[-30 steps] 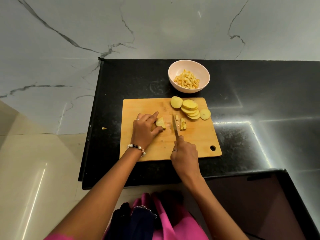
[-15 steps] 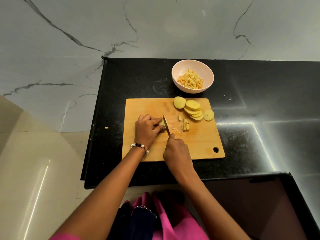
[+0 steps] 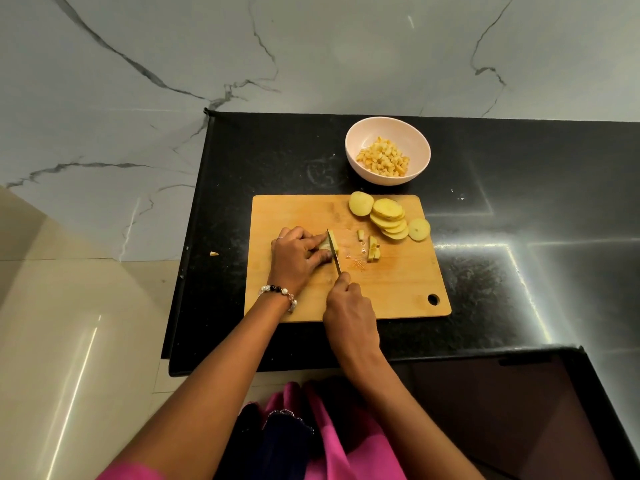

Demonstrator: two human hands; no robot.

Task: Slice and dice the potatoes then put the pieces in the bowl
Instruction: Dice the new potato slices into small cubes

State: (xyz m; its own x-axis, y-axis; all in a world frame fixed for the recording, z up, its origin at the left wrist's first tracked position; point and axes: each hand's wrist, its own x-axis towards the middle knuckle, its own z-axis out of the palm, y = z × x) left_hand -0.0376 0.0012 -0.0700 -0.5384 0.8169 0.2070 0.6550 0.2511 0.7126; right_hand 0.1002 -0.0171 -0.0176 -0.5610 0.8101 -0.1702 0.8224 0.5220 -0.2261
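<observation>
A rectangular, pale wooden cutting board (image 3: 391, 285) with rounded corners and a round hanging hole at its 4 o'clock corner lies flat on a glossy, speckled black stone countertop (image 3: 519, 209), its long axis running 9 to 3 o'clock. Near the middle of the board the left hand (image 3: 299, 256), fingers curled, pins down a small pale-yellow peeled potato piece (image 3: 326, 244), mostly hidden under the fingertips. The right hand (image 3: 349, 315) is wrapped around the handle of a slim, narrow-bladed steel knife (image 3: 334, 251); the handle is covered by the fist. The blade points toward 12 o'clock, tilted slightly to 11, its edge down against the right face of the held piece.

Just to the 3 o'clock side of the blade lie a few short yellow potato sticks (image 3: 372, 248), their long axes running roughly 12 to 6 o'clock, with crumbs and a damp stain beside them. At the board's 1 o'clock area a fanned, overlapping stack of round, smooth potato slices (image 3: 389, 218) leans toward 5 o'clock, with one loose slice on each side.

Beyond the board at 12 o'clock stands a round, smooth, pale pink bowl (image 3: 356, 142) holding small yellow diced potato cubes (image 3: 382, 161). A beaded bracelet (image 3: 277, 292) of white and dark beads circles the left wrist.
</observation>
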